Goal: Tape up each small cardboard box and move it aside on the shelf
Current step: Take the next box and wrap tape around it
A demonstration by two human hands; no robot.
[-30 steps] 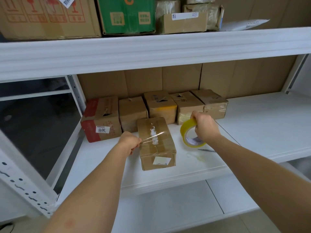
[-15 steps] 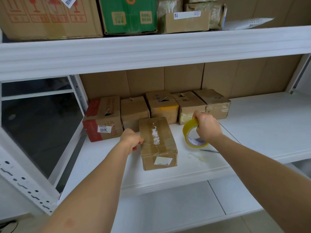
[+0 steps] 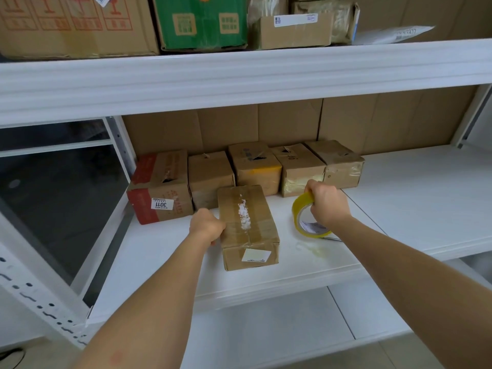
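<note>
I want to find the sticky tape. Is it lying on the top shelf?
No, the right hand grips the yellow tape roll down on the middle shelf.

Both arms outstretched; left hand (image 3: 207, 225) fingers curled, right hand (image 3: 327, 204) fingers curled in a grip.

Single head cam, looks fwd and down at white shelf (image 3: 399, 198) from close, arm's reach

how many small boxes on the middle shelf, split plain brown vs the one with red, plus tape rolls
plain brown small boxes: 5 (front box, four in the back row)
box with red: 1
tape roll: 1
total: 7
</note>
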